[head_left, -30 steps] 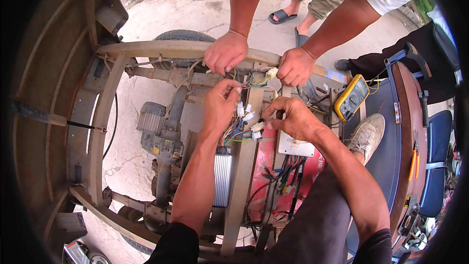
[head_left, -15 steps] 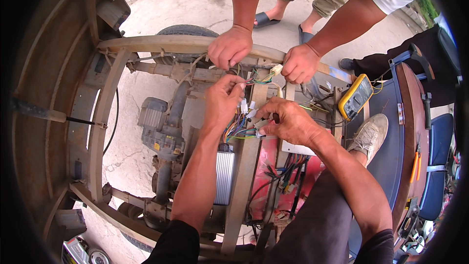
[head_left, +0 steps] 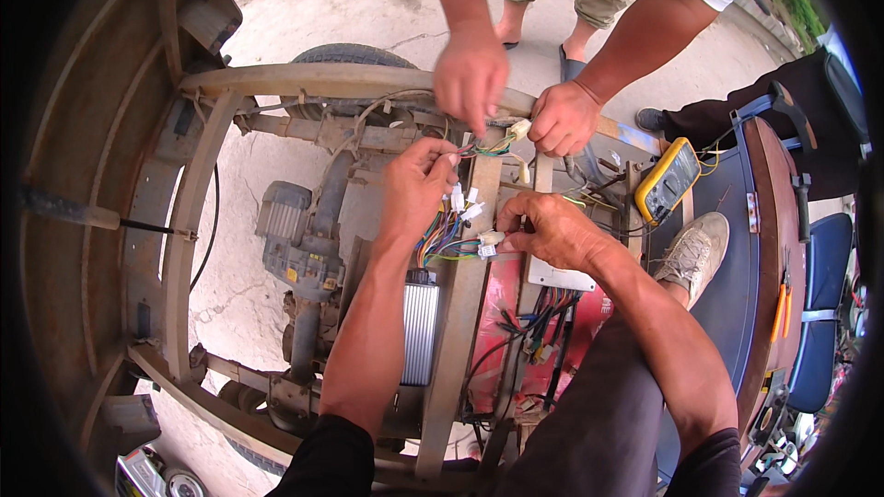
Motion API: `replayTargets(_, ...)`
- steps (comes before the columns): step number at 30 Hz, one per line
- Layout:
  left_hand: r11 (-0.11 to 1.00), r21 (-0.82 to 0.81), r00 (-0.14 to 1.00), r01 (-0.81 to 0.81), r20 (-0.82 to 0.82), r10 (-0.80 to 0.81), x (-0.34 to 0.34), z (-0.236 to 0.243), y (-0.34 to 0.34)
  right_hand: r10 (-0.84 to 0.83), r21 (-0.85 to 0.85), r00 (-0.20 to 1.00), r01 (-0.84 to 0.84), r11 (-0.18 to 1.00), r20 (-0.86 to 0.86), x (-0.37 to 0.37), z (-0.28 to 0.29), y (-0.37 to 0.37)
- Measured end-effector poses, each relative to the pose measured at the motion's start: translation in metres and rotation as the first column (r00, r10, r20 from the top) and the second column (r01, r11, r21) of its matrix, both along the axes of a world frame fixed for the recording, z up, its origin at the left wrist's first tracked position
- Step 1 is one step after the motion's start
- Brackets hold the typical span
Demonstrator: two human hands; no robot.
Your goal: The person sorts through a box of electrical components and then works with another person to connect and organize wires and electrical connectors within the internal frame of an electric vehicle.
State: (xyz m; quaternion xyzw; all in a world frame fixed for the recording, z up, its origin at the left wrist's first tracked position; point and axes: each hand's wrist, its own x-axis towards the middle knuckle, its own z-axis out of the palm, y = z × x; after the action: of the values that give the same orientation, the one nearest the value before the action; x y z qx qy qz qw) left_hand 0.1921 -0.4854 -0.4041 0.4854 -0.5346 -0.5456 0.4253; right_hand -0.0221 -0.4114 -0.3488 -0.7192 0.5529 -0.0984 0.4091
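Left fingers (head_left: 447,159): pinching thin wires (head_left: 470,152), extending rightward | right fingers (head_left: 517,241): pinching white connector (head_left: 490,237), protruding leftward

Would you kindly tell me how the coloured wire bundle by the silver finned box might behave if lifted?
The coloured wire bundle would probably flop, since its thin strands fan out in loose curves. Its small white plug connectors look light and would likely swing along. The lower end may resist, as the strands appear to gather at the silver finned box.
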Motion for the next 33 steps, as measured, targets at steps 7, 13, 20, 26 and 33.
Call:
replayTargets(7,1.000,0.003,1.000,0.014,-0.013,-0.014,-0.002,-0.001,-0.001,-0.132,0.079,0.984,0.122,0.989,0.124,0.000,0.002,-0.001)
replayTargets(13,1.000,0.000,0.999,0.003,-0.045,-0.003,0.001,-0.002,0.000,-0.327,0.246,0.938,0.346,0.906,-0.113,-0.012,0.013,-0.004)
replayTargets(20,1.000,0.004,1.000,-0.002,0.001,0.002,-0.001,-0.002,0.003,-0.550,0.548,0.817,0.385,0.742,0.171,0.018,-0.014,0.006)
replayTargets(26,1.000,-0.013,1.000,0.001,-0.024,-0.001,0.002,-0.003,0.001,-0.624,0.556,0.766,0.454,0.696,0.155,0.028,0.000,0.004)
replayTargets(33,1.000,0.002,1.000,0.020,0.019,-0.020,-0.002,0.000,0.003,-0.666,0.525,0.717,0.494,0.693,0.205,0.027,-0.011,0.006)
